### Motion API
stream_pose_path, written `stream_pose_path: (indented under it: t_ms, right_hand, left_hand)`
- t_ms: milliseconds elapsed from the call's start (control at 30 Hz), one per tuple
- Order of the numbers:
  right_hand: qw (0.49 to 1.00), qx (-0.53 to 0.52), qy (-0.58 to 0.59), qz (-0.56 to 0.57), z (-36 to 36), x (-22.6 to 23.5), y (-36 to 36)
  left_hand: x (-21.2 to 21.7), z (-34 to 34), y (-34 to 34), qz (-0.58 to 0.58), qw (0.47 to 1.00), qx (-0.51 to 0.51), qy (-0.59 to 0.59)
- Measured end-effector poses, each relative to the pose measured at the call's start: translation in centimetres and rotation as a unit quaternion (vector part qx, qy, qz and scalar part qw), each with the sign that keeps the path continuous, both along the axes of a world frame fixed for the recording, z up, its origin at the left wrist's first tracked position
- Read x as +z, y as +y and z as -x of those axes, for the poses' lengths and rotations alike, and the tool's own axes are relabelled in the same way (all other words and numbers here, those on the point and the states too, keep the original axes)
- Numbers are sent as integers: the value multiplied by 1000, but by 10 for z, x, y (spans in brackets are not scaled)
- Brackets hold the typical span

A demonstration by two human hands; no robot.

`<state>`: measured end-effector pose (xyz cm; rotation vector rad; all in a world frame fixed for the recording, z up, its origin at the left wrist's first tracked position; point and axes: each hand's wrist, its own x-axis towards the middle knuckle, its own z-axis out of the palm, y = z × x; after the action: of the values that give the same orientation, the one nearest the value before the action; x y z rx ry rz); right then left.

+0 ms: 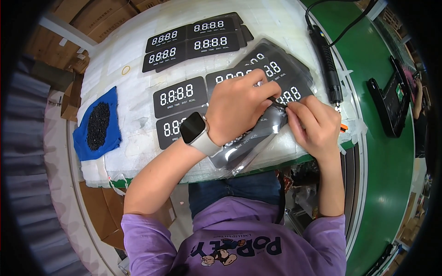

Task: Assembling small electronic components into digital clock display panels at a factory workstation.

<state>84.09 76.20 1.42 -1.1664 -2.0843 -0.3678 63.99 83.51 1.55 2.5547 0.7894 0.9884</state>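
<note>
Here's the left hand [239, 108], fingers and thumb pinched tight on a corner of a glossy dark sheet [271, 123], which sits right between the two hands near the front of the white-covered table [131, 101]. The right hand [317, 124] is at that same edge, thumb and forefinger nearly together, though I cannot tell what's between them. Printed dark panels [212, 43] lie beyond, a black electric screwdriver [328, 71] to the right, blue cloth [83, 140] far left.
</note>
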Motion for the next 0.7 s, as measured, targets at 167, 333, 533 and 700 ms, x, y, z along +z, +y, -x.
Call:
stream_pose_path:
  t_ms: [167,333,533,700]
  right_hand:
    - [1000,5,-6,-10,1,0,0]
    - [1000,3,-5,-13,2,2,5]
    - [1000,4,3,-2,0,4,5]
    - [999,7,24,24,1,2,0]
  left_hand:
    - [-2,2,0,-4,1000,-4,3]
    - [-3,2,4,-23,1000,-1,-3]
    - [9,1,3,-30,998,9,54]
    - [6,0,4,-23,994,-23,103]
